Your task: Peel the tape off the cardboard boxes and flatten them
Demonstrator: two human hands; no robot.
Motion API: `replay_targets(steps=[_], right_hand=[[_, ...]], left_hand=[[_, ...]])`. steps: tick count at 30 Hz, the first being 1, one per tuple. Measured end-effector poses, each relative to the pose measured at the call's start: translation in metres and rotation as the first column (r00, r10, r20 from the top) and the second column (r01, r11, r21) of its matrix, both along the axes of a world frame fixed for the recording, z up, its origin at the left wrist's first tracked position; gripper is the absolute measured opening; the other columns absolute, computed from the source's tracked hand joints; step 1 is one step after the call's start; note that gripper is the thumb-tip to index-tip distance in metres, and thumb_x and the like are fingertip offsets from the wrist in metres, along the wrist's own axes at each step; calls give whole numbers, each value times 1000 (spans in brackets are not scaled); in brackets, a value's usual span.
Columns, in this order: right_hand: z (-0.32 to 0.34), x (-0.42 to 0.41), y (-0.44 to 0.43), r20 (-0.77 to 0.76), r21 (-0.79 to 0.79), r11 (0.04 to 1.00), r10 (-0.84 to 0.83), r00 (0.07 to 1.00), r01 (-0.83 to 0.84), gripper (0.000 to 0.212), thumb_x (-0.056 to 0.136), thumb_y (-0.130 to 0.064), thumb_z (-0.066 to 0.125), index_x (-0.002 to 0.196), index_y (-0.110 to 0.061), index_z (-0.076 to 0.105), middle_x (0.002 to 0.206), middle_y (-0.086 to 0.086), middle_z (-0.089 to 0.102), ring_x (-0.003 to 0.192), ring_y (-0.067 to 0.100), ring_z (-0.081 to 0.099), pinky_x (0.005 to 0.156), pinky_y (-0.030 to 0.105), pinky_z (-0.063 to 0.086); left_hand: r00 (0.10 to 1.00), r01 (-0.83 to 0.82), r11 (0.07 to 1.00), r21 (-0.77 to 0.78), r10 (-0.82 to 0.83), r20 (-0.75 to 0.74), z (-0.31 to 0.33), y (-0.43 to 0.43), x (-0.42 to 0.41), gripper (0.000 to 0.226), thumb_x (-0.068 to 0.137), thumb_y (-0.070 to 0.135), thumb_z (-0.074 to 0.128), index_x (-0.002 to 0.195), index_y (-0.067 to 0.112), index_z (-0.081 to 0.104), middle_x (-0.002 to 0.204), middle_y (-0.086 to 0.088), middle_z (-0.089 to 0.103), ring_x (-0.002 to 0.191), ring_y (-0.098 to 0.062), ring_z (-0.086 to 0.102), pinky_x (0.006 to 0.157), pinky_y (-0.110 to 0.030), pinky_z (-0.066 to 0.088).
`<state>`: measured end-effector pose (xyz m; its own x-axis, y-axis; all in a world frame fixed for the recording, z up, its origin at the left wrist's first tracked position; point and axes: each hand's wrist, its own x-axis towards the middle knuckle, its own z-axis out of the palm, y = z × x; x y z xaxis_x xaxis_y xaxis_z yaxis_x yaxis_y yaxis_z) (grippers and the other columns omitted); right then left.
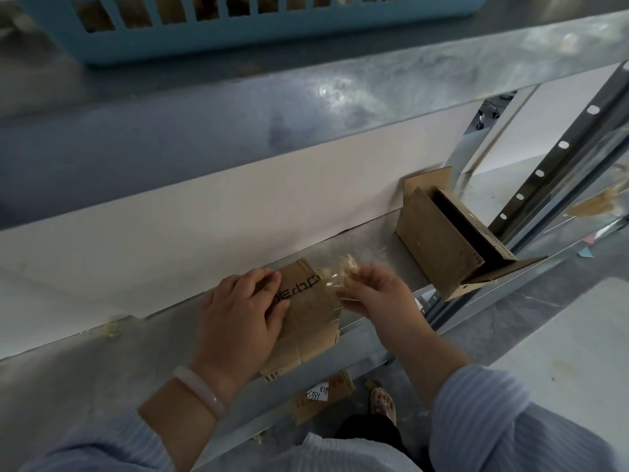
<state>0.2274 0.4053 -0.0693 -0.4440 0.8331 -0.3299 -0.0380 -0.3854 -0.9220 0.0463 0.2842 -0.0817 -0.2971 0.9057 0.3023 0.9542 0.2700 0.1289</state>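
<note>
Two hands work close together at the front edge of a metal shelf [102, 362]. The left hand [238, 311] holds down a small box [306, 321], fingers bent over its far edge and thumb on its top face. The right hand [377, 291], just beside it, pinches a crumpled strip of clear tape [343, 270] with brown fibres stuck to it; the strip runs to the box's right edge. The box lies low on the shelf and overhangs the front lip. Black printed characters on its top are partly covered by the left fingers and cannot be read. A pale bracelet [200, 390] sits on the left wrist. Further right on the same shelf stands an open box [439, 240], flaps out, beside a perforated upright [544, 165]. Tape scraps [112, 327] lie at the left. On the floor below, a cardboard piece [337, 386] carries a white label [318, 393] handwritten "6391"; a second number is unclear. A sandal [383, 403] is next to it. A blue basket [238, 28] sits on the shelf above.
</note>
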Motion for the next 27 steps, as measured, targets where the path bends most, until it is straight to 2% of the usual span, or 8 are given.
replay_targets(steps=[2,4,8,11,14,17,20,27], right_hand=[[-1,-1,-2,-50,-125,985,-123,991,116,19,90,6,60,102,-9,58,89,16,72,74,24,73,63,30,59],[-2,-1,-1,55,-55,987,-146,988,149,27,90,3,62,108,-16,55,88,14,72,73,22,73,60,30,59],[-6,-4,4,426,287,952,-29,904,-105,23,94,-6,58,107,-23,68,93,-1,72,74,11,71,69,28,60],[-8,-4,4,638,349,873,44,769,-340,27,95,-10,52,106,-22,74,83,-9,69,66,9,64,62,20,51],[-5,1,-1,397,183,934,217,892,-308,41,97,1,41,102,-23,73,87,-4,72,76,16,70,69,21,56],[-8,7,-1,136,23,962,266,954,-272,37,97,0,43,99,-21,73,90,5,73,83,21,69,84,37,58],[-11,14,3,292,135,928,298,909,-347,26,93,-16,64,118,-15,67,103,3,72,86,17,72,85,31,58],[-9,11,12,241,173,961,169,956,-213,11,90,-10,66,96,-1,65,92,17,71,78,21,69,73,27,59]], left_hand=[[1000,-2,1000,3,2,6,0,0,0,51,90,51,38,123,23,65,122,9,59,105,-20,56,80,-39,46],[1000,-2,1000,9,2,7,0,0,0,51,90,51,39,123,23,65,122,10,59,105,-20,55,81,-39,46],[1000,7,1000,16,-6,-4,1,0,1,50,90,50,40,121,21,66,120,9,60,102,-20,57,79,-37,46],[1000,2,1000,24,-2,-3,2,0,2,50,90,49,40,120,21,67,120,8,61,102,-20,57,80,-38,46],[1000,1,1000,15,-1,0,2,-1,1,50,90,49,39,121,21,66,121,8,60,103,-20,57,80,-38,47],[1000,-2,1000,3,2,6,1,-1,1,51,90,49,39,123,21,66,122,9,60,105,-20,57,81,-38,46],[1000,-6,1000,-9,6,6,2,-1,1,52,91,50,37,124,21,65,123,9,59,106,-20,56,82,-39,47],[1000,-17,1000,-21,16,-14,3,0,2,51,90,50,37,122,22,66,121,8,60,104,-20,57,79,-37,47]])
